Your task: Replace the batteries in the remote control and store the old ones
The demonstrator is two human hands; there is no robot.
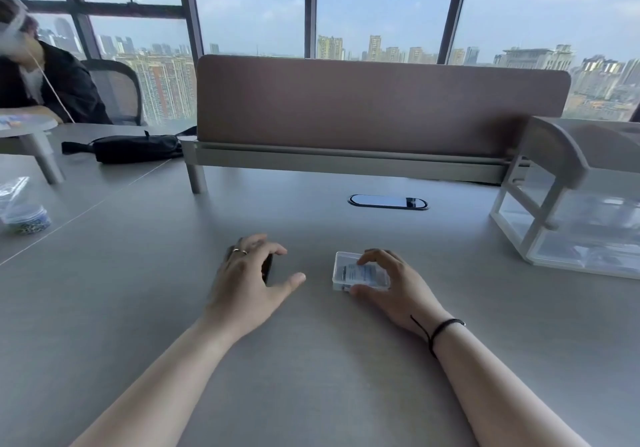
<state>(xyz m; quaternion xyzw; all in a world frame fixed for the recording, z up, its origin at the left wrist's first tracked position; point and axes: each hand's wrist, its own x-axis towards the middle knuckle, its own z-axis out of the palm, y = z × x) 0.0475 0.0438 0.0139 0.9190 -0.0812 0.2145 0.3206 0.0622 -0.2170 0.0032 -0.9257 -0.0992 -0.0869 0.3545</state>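
A black remote control [267, 267] lies on the grey table [311, 360], mostly hidden under my left hand [247, 282]. That hand hovers over it with fingers spread and thumb out to the right; whether it touches the remote I cannot tell. To the right sits a small clear plastic box [346, 270] with batteries inside. My right hand [391, 285] holds this box, fingers curled over its far edge and thumb at its near corner.
A brown desk divider [381, 107] stands across the back, with a cable port [388, 201] in front of it. A white-framed clear organizer [571, 211] stands at the right. At the left are a black pouch [135, 148], a plastic bag [20, 211] and a seated person [45, 79].
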